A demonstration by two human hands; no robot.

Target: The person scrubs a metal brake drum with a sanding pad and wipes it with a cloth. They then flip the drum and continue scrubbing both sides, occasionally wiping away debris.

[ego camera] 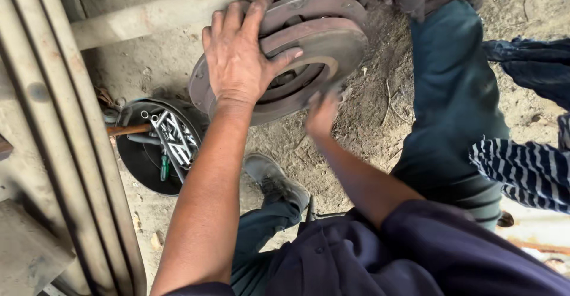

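Observation:
A rusty brown round metal disc assembly (332, 40), two stacked rings with a hollow centre, is held up above the dirt ground. My left hand (240, 55) lies flat on its face with the fingers spread over the upper rim and the thumb across the inner ring. Blurred, my right hand (322, 113) sits at the disc's lower right edge; whether it grips the edge is unclear.
A black round pan (139, 159) on the ground at the left holds spanners, sockets and a wooden-handled tool. A stack of long metal leaf bars (59, 141) runs down the left side. My legs and a shoe (276, 180) are below. Someone in striped cloth (525, 171) stands on the right.

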